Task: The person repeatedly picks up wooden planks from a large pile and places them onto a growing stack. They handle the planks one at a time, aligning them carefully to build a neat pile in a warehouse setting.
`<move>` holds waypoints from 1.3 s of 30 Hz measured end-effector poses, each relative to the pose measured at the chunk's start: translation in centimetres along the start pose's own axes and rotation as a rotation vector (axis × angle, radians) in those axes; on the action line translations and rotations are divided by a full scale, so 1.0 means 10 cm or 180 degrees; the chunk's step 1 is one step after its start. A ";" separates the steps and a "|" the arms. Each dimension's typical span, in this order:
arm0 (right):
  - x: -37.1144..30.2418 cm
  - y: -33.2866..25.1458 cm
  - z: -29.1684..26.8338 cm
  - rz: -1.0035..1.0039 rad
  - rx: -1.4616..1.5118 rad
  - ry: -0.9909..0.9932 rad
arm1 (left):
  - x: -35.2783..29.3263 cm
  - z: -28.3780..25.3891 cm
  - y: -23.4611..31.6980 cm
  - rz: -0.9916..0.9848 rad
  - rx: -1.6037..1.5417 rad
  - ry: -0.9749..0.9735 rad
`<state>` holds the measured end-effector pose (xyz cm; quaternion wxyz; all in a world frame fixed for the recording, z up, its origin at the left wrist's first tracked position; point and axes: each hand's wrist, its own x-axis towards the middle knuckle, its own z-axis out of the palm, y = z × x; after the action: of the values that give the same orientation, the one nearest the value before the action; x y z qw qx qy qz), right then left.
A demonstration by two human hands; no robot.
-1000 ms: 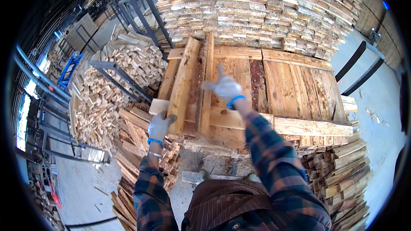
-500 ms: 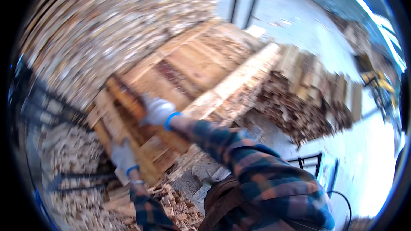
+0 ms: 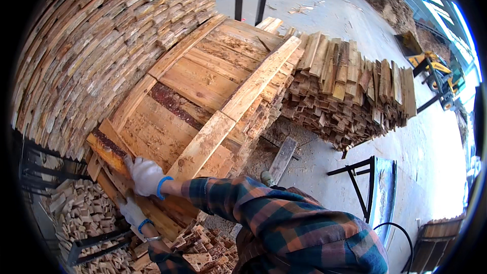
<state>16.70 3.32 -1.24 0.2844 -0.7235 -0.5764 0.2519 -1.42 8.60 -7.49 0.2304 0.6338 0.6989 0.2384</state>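
Observation:
My right hand (image 3: 146,176), in a whitish glove with a blue cuff, is closed on a wooden board (image 3: 109,151) with a dark, bark-covered edge. Its index finger lies along the wood. Just below it, my left hand (image 3: 133,213), gloved too, grips the side of a board at the near left end of the stack; its fingertips are largely hidden. Under and beyond both hands lies a broad stack of flat planks (image 3: 198,83), strewn with sawdust. A long narrow plank (image 3: 253,83) runs along its right edge.
A high wall of stacked wood strips (image 3: 101,56) rises on the left. Short offcuts (image 3: 89,213) fill a dark metal rack (image 3: 96,241) at lower left. Another pile of boards (image 3: 350,96) stands right of the stack, near a metal stand (image 3: 373,187). A yellow loader (image 3: 436,73) is farther off.
The view has shifted, and the stack now appears lower and farther left. My left hand has come closer to my right hand, which stays on the bark-edged board.

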 end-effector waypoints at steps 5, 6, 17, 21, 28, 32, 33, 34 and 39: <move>0.08 0.19 -0.37 -0.0192 0.0573 0.0018 | -0.09 0.01 -0.12 0.0121 0.0077 0.0687; 0.21 0.34 -0.48 -0.0219 0.0268 -0.0006 | 0.00 -0.06 0.06 -0.0082 0.0512 0.0543; 0.10 0.34 0.05 0.0452 -0.0159 0.0334 | 0.16 -0.03 -0.25 0.0172 0.0232 0.0630; 0.19 0.26 0.25 0.0529 -0.0023 0.0192 | 0.27 -0.23 -0.29 -0.0110 -0.0059 0.0397; 0.49 0.09 0.49 0.0430 0.0133 0.0269 | 0.49 -0.46 -0.39 -0.0447 -0.0836 0.0524; 0.50 0.20 0.48 0.0425 0.0350 0.0203 | 0.44 -0.43 -0.35 -0.0422 -0.0694 0.0441; 0.49 0.15 0.46 0.0459 0.0455 0.0120 | 0.45 -0.45 -0.40 -0.0428 -0.0709 0.0506; 0.46 0.13 0.53 0.0360 0.0401 0.0228 | 0.43 -0.47 -0.47 -0.0434 -0.0722 0.0569; 0.64 0.27 0.65 0.0117 -0.0002 0.0690 | 0.48 -0.43 -0.45 -0.0794 -0.1269 0.0443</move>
<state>15.42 9.88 -8.01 0.3401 -0.7571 -0.5290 0.1772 -7.97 12.88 -7.06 0.3298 0.4666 0.7250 0.3845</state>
